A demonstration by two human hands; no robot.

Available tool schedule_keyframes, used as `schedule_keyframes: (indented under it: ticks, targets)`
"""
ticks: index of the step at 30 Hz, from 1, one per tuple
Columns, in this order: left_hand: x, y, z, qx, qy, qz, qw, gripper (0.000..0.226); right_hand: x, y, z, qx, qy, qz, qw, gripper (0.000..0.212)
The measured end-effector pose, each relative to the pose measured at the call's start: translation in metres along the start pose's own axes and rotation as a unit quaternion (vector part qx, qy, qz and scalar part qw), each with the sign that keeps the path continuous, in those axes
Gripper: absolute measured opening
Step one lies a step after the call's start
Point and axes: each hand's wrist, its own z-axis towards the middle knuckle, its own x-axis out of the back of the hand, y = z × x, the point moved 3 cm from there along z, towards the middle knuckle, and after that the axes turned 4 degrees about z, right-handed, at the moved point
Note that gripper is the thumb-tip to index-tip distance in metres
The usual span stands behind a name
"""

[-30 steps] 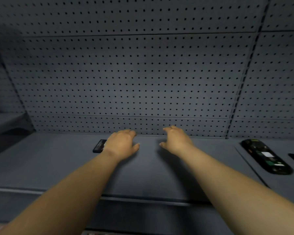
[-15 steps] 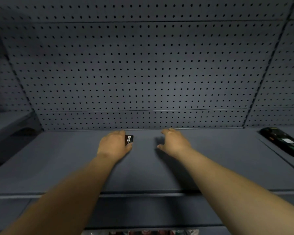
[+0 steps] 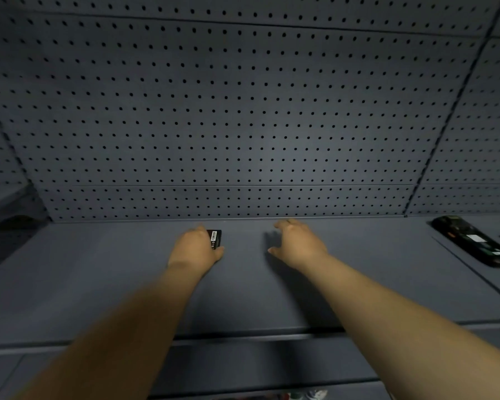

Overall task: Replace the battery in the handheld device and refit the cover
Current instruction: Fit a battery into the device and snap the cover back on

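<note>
Battery gripped in left hand, right hand empty

Unlike a second ago, the left hand (image 3: 195, 249) pinches the battery (image 3: 215, 239), label unreadable; right hand (image 3: 296, 243) hovers spread; device (image 3: 474, 241) lies lower right.

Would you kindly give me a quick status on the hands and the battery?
Left hand gripping battery above shelf. Right hand open, empty. Device far right, cover off. Nothing between.
</note>
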Motion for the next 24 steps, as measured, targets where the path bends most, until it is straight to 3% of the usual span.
schedule_keyframes:
  ticks: [8, 16, 24]
  targets:
    - [-0.001, 0.003, 0.001, 0.011, 0.006, -0.019, 1.0, 0.042, -0.001, -0.009, 0.002, 0.004, 0.004, 0.018, 1.0, 0.055]
    - [0.006, 0.041, -0.014, -0.06, 0.08, -0.113, 0.989, 0.062, 0.01, -0.003, 0.007, -0.038, 0.041, 0.145, 0.988, 0.044]
    - [0.008, 0.09, -0.022, -0.126, 0.134, -0.138, 0.973, 0.066, 0.036, 0.034, -0.001, -0.075, 0.085, 0.177, 0.978, 0.043]
